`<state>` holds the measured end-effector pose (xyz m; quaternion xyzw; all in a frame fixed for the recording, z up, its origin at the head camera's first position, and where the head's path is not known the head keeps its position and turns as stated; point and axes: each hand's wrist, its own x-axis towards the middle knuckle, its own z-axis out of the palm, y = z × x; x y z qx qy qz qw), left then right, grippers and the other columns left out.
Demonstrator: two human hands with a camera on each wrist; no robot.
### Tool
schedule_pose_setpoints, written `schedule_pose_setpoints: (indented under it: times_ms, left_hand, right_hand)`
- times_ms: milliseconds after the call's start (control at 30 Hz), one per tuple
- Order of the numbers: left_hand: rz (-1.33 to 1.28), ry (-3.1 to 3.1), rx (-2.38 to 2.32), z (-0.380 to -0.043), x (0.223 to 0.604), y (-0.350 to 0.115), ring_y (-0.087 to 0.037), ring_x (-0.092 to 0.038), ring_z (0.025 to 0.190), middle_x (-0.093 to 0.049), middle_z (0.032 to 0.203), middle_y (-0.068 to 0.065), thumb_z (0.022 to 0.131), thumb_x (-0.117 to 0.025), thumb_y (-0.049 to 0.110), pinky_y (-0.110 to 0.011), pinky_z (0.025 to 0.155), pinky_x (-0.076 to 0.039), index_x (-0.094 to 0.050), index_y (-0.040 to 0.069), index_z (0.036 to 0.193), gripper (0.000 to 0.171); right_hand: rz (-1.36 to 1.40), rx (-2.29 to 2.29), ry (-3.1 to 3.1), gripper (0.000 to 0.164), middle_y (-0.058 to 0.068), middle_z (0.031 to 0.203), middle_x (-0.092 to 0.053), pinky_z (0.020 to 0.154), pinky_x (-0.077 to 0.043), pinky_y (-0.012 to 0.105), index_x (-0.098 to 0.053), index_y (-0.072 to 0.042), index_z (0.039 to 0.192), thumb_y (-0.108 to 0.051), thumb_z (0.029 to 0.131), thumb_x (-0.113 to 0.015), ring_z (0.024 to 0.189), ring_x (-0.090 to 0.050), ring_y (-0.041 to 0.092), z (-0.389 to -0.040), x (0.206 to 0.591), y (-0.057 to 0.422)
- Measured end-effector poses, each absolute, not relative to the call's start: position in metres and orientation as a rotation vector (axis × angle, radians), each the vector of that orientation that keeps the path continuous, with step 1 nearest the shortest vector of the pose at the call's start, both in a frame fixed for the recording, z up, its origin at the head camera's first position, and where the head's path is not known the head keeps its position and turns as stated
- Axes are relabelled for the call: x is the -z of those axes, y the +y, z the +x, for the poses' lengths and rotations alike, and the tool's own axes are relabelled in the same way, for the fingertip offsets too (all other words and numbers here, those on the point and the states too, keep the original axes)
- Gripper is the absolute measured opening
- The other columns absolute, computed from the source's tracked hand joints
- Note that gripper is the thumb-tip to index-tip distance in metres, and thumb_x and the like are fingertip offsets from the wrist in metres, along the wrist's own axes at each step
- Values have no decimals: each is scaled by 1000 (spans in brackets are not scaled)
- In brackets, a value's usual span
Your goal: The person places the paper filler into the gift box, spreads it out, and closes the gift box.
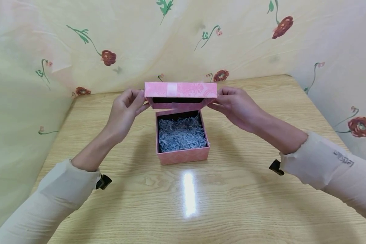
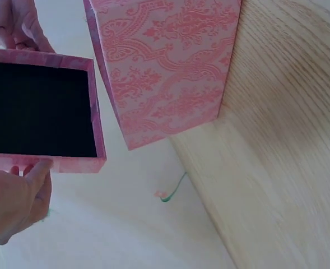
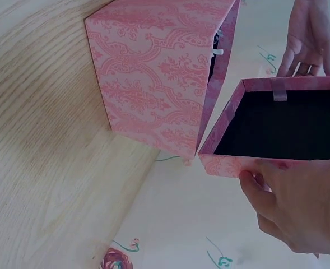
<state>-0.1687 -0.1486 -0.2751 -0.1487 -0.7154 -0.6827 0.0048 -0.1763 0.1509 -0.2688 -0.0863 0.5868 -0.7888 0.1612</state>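
A pink patterned gift box (image 1: 184, 156) stands on the table, its top uncovered. Grey-blue shredded paper (image 1: 183, 134) fills it. Above the box's far edge, the matching lid (image 1: 198, 89) is held tilted, its black inside (image 2: 38, 109) showing in both wrist views. My left hand (image 1: 125, 112) grips the lid's left side between thumb and fingers. On the opposite side my right hand (image 1: 238, 106) pinches the lid's edge in the same way. A pale ribbon (image 1: 172, 89) crosses the lid's rim.
The wooden table (image 1: 134, 203) reaches back to a floral cloth (image 1: 134, 40) hung behind it and at both sides. Black clips (image 1: 103, 182) show at the sleeve cuffs.
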Motion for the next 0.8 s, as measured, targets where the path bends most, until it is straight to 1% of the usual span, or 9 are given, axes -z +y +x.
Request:
schedule_pose_setpoints:
  times_ms: [100,167,233,333,433,533,600,700,800]
  left_hand:
    - [-480,-2274,2101,-168,281,-152,-26,-57,103,-54,104,-14,99,-52,20,-32,96,-47,-53,-5,104,26]
    - [-489,-2282,2093,-168,285,-154,-20,-58,97,-55,101,-12,97,-54,20,-32,94,-48,-54,-5,105,27]
    - [-499,-2300,2071,-167,288,-156,-16,-59,96,-56,100,-8,96,-55,19,-31,93,-48,-55,-5,106,26]
    - [-506,-2344,2007,-166,291,-158,-13,-60,97,-59,101,-5,96,-56,13,-28,92,-49,-55,-8,109,24]
    - [-500,-2401,1933,-166,291,-161,-12,-60,96,-60,101,-4,96,-58,7,-24,89,-50,-55,-8,111,22]
    - [-503,-2428,1892,-165,292,-163,-13,-60,95,-61,100,-4,94,-60,3,-23,87,-50,-57,-8,110,20]
    - [-517,-2441,1869,-165,293,-163,-14,-60,95,-61,100,-6,93,-62,3,-22,85,-50,-58,-7,108,18]
    - [-541,-2450,1850,-164,293,-163,-16,-59,97,-61,102,-8,91,-64,3,-22,83,-50,-59,-5,107,18]
    - [-559,-2449,1856,-163,294,-163,-17,-58,99,-61,104,-10,90,-65,2,-21,81,-50,-60,-4,105,17]
  right_hand:
    - [-258,2215,1715,19,12,116,-60,113,-28,40,-64,4,92,1,99,-47,121,-49,25,-174,269,153]
    - [-260,2187,1749,19,12,114,-60,112,-30,39,-64,4,91,1,99,-47,120,-49,24,-172,270,154]
    - [-272,2159,1784,20,11,112,-60,111,-31,38,-63,3,90,1,99,-46,120,-50,23,-171,270,155]
    - [-291,2148,1795,20,10,110,-60,110,-32,37,-62,3,87,3,98,-45,116,-52,20,-169,270,158]
    - [-302,2152,1803,21,12,116,-57,109,-34,36,-63,3,84,3,97,-47,113,-55,20,-168,269,160]
    - [-306,2147,1826,21,16,129,-51,107,-37,33,-66,2,84,3,97,-50,117,-53,22,-168,268,161]
    - [-301,2133,1865,21,18,133,-47,104,-40,29,-66,1,83,3,96,-50,120,-51,23,-168,268,161]
    - [-315,2109,1918,23,20,135,-45,99,-43,25,-65,1,81,4,96,-49,122,-47,26,-168,268,161]
    - [-337,2075,1975,21,20,132,-48,95,-44,23,-67,2,80,5,95,-52,123,-46,27,-169,269,163]
